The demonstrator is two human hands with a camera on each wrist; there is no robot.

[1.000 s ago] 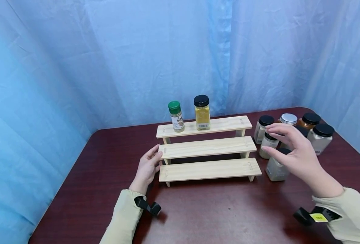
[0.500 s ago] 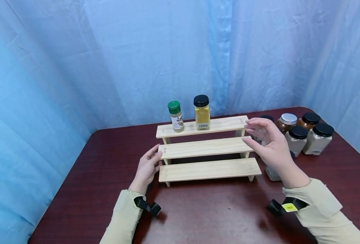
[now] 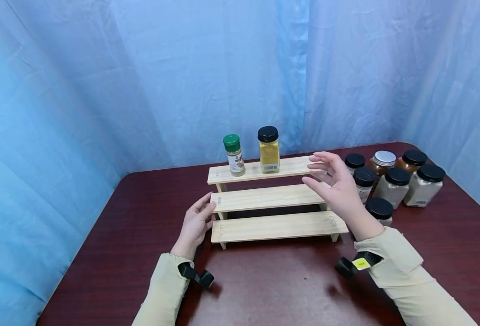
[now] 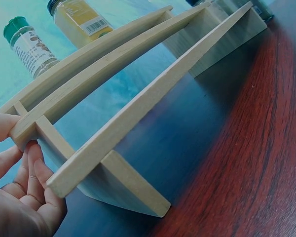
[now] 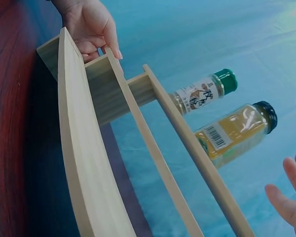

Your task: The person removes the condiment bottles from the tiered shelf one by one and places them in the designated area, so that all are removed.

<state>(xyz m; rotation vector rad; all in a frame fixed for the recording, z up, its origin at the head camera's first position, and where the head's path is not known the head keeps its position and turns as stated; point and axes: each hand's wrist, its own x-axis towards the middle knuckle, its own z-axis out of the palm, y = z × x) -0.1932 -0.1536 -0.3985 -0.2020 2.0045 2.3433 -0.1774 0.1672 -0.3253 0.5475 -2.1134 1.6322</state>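
Observation:
A three-tier pale wooden rack (image 3: pixel 270 226) stands on the table. My left hand (image 3: pixel 194 226) grips the left end of its middle tier; in the left wrist view the thumb lies over the board and the fingers curl beneath it. On the top tier stand a small spice shaker with a green cap (image 3: pixel 236 158) and a square jar of yellow powder with a black lid (image 3: pixel 269 151). My right hand (image 3: pixel 337 190) hovers over the rack's right end, thumb and fingers spread apart around nothing. It hides the right ends of the upper two tiers.
To the right of the rack several jars cluster, among them a silver-lidded jar (image 3: pixel 383 159), a black-lidded jar of pale powder (image 3: pixel 424 186) and an orange-brown one (image 3: pixel 412 160). A blue curtain (image 3: pixel 207 77) hangs behind the dark red table (image 3: pixel 272 280).
My right hand has moved left, from above the jars to the rack's right end, uncovering more of the jars. The left hand and the two jars on the top tier stay in place.

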